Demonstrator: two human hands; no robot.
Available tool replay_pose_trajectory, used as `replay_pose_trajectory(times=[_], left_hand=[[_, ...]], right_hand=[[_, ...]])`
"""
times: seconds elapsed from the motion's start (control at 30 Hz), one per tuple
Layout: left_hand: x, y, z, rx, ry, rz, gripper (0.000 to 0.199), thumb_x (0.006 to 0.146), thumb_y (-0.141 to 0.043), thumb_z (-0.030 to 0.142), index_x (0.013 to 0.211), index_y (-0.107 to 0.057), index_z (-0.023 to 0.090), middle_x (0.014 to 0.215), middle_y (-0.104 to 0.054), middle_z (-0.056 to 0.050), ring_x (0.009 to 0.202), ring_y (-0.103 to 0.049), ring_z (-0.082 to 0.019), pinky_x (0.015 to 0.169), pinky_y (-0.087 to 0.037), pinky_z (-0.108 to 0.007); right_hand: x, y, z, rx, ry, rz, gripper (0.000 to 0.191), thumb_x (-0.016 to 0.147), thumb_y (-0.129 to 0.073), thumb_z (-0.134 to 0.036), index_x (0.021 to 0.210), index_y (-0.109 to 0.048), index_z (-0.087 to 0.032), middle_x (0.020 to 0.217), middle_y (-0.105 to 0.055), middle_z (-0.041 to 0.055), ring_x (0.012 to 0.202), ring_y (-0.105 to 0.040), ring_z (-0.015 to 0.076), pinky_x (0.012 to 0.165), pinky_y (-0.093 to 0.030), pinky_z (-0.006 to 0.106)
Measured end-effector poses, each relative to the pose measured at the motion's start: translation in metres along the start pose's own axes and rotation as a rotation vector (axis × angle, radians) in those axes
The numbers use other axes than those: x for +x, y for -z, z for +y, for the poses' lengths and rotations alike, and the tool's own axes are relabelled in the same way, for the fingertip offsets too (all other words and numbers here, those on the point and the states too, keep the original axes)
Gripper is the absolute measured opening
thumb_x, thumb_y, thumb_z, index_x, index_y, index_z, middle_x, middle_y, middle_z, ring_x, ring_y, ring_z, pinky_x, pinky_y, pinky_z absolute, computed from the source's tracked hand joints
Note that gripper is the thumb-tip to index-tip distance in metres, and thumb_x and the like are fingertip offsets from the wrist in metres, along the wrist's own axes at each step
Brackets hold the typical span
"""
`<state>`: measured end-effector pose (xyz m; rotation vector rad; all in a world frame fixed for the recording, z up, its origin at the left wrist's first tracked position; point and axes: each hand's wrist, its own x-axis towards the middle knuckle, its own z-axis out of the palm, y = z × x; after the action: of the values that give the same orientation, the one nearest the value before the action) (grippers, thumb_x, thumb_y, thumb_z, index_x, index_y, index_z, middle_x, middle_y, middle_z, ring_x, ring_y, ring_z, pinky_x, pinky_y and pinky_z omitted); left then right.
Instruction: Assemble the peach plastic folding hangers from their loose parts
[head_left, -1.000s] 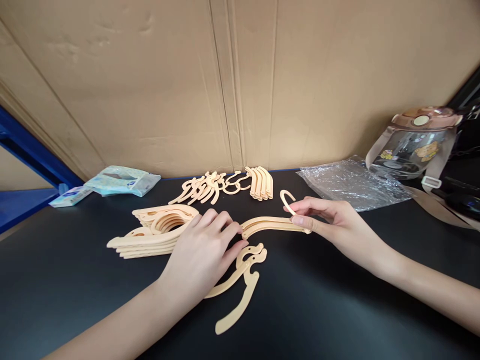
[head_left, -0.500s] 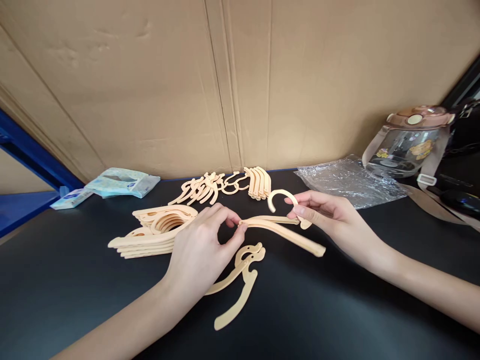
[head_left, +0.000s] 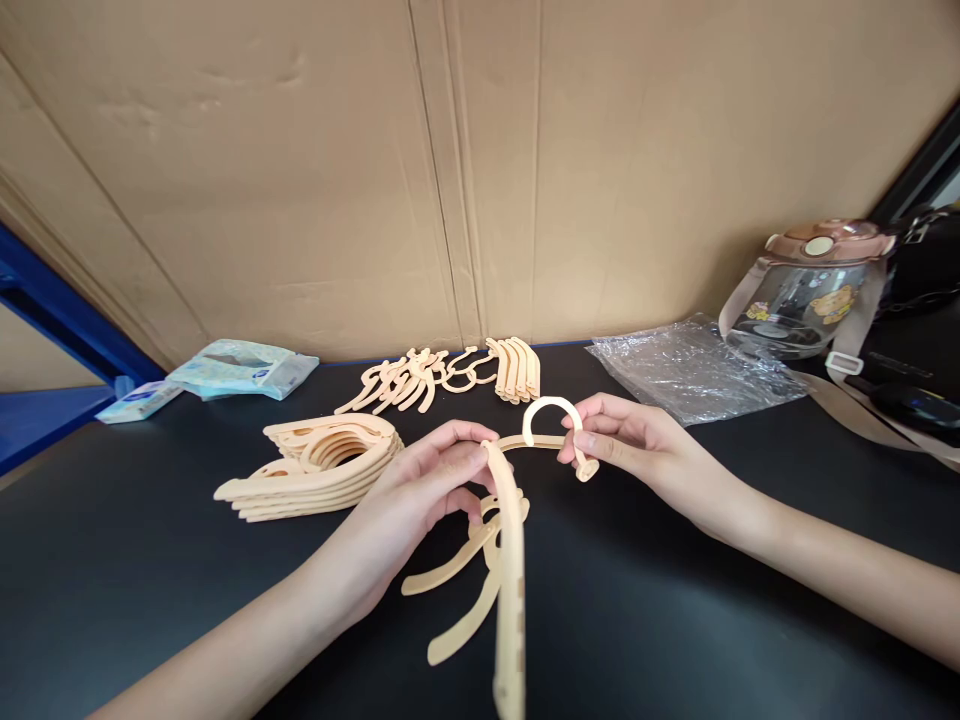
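Note:
My left hand (head_left: 442, 475) pinches the upper end of a long beige hanger arm (head_left: 511, 580), which hangs down toward the near edge of view. A second curved hanger arm (head_left: 534, 441) stretches between my two hands; whether it is joined to the first is hidden by my fingers. In my right hand (head_left: 622, 437), the thumb and fingers close on a round hanger hook (head_left: 553, 403), its open curve facing left. Below my left hand lies a set of folding hanger parts (head_left: 457, 640), partly covered by the hanging arm.
Stacked folded hangers (head_left: 315, 490) sit left of my left hand. Farther back are loose hook parts (head_left: 409, 380) and a row of hanger arms (head_left: 514, 370). Tissue packs (head_left: 244, 368), clear plastic wrap (head_left: 690, 370) and a strapped water bottle (head_left: 802, 300) stand before a cardboard wall (head_left: 300, 180).
The front hanger arm has swung from pointing right to pointing down toward me. My left hand has turned, and my right hand with the hook has moved slightly left and down.

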<state>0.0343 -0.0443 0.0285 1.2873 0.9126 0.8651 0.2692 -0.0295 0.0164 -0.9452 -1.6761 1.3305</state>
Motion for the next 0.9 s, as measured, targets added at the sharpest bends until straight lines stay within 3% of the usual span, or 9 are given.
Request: replay_pose_trajectory(times=[0.17,0.27,0.43,0.53,0.67,0.83,0.9], left_hand=[[-0.001,0.000,-0.002,-0.145,0.115,-0.054,0.016,0.095,-0.053,0.029,0.104,-0.063,0.021,0.093,-0.065,-0.005,0.085,-0.064,-0.016,0.076,-0.053,-0.029],[-0.003,-0.002,0.001,-0.131,0.196,-0.040,0.020,0.091,-0.061,0.033,0.107,-0.063,0.021,0.096,-0.063,-0.002,0.087,-0.063,-0.015,0.085,-0.051,-0.029],[-0.006,-0.004,0.007,-0.060,0.260,0.000,0.031,0.080,-0.074,0.032,0.107,-0.063,0.024,0.094,-0.064,0.001,0.089,-0.064,-0.013,0.081,-0.050,-0.022],[-0.008,-0.006,0.008,0.006,0.256,0.008,0.022,0.078,-0.074,0.033,0.095,-0.065,0.022,0.090,-0.066,0.001,0.090,-0.064,-0.015,0.079,-0.049,-0.021],[-0.010,-0.010,0.007,0.296,0.087,-0.010,0.019,0.081,-0.067,0.037,0.082,-0.064,0.019,0.078,-0.063,0.001,0.078,-0.062,-0.015,0.071,-0.048,-0.022],[-0.016,-0.010,-0.005,0.921,-0.279,-0.038,0.013,0.093,-0.050,0.027,0.100,-0.060,0.023,0.070,-0.057,0.004,0.058,-0.052,-0.011,0.056,-0.038,-0.022],[-0.018,-0.008,-0.011,1.056,-0.413,-0.066,0.014,0.094,-0.049,0.022,0.106,-0.056,0.024,0.075,-0.059,0.005,0.059,-0.053,-0.010,0.056,-0.037,-0.022]], right_hand=[[0.000,0.001,0.002,0.002,-0.006,-0.038,0.016,0.092,-0.057,-0.034,0.093,-0.054,-0.018,0.086,-0.069,0.0022,0.074,-0.061,0.0126,0.079,-0.046,0.029],[0.001,0.001,0.003,0.020,-0.015,-0.041,0.016,0.091,-0.058,-0.034,0.093,-0.053,-0.019,0.088,-0.069,0.0028,0.074,-0.063,0.0130,0.079,-0.048,0.030],[0.003,-0.001,0.005,0.057,-0.045,0.001,0.019,0.085,-0.064,-0.036,0.088,-0.055,-0.019,0.091,-0.066,0.0031,0.076,-0.064,0.0139,0.076,-0.052,0.031],[0.003,-0.001,0.005,0.080,-0.080,0.001,0.020,0.084,-0.065,-0.035,0.087,-0.055,-0.019,0.088,-0.065,0.0020,0.078,-0.065,0.0144,0.075,-0.054,0.031],[0.003,-0.001,0.005,0.108,-0.105,-0.029,0.019,0.085,-0.065,-0.033,0.087,-0.055,-0.018,0.087,-0.068,0.0027,0.082,-0.067,0.0164,0.079,-0.054,0.033],[0.003,-0.003,0.003,0.106,-0.120,-0.052,0.018,0.085,-0.066,-0.032,0.086,-0.057,-0.017,0.086,-0.068,0.0029,0.078,-0.066,0.0147,0.080,-0.051,0.032],[0.002,-0.004,0.003,0.119,-0.120,-0.076,0.016,0.085,-0.066,-0.030,0.087,-0.058,-0.016,0.086,-0.067,0.0029,0.076,-0.065,0.0137,0.079,-0.050,0.031]])
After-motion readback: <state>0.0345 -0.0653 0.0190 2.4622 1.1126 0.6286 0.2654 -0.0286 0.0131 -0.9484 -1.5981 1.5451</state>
